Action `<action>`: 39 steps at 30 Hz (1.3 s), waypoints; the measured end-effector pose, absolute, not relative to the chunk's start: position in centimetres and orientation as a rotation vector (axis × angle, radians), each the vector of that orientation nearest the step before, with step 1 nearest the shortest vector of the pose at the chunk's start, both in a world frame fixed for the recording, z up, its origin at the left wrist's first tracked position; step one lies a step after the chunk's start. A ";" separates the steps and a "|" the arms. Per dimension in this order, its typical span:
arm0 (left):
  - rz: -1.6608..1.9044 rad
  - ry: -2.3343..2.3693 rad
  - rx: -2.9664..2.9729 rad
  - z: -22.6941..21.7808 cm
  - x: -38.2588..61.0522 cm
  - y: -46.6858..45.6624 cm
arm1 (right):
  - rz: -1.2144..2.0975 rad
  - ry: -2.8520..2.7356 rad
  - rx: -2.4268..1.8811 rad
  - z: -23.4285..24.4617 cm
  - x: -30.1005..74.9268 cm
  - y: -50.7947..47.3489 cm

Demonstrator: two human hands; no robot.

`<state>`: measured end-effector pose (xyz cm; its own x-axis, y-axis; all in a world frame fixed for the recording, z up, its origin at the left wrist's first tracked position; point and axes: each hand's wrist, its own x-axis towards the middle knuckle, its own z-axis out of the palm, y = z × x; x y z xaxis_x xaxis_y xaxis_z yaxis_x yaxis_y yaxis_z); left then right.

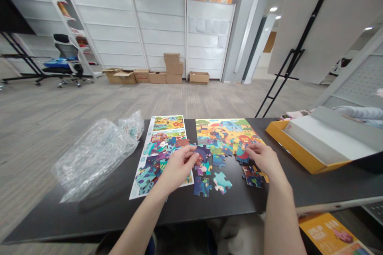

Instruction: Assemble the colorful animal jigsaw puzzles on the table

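Note:
My left hand (179, 165) has thumb and fingers closed on the edge of a dark purple puzzle piece (203, 151), close to other loose pieces. My right hand (265, 159) pinches a blue and red puzzle piece (241, 157) by the lower edge of the partly joined animal puzzle (218, 129). Nearer me lie a teal puzzle piece (222, 182) and a dark blue puzzle piece (202, 186). Some dark brown pieces (252, 176) sit beneath my right hand. On the left, a printed picture sheet (139, 185) carries a pile of pieces (152, 167).
Crumpled clear plastic wrap (98, 151) covers the table's left side. An open yellow box (302, 151) stands at the right. Below the table edge is an orange box (329, 233). Cardboard boxes (173, 67) line the white shelving beyond.

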<state>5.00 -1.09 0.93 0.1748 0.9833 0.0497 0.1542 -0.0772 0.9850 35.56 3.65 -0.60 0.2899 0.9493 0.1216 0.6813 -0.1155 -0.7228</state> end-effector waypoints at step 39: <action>1.062 1.154 1.552 0.3 5.1 -1.1 | 0.341 -2.038 -1.739 -2.2 35.0 4.1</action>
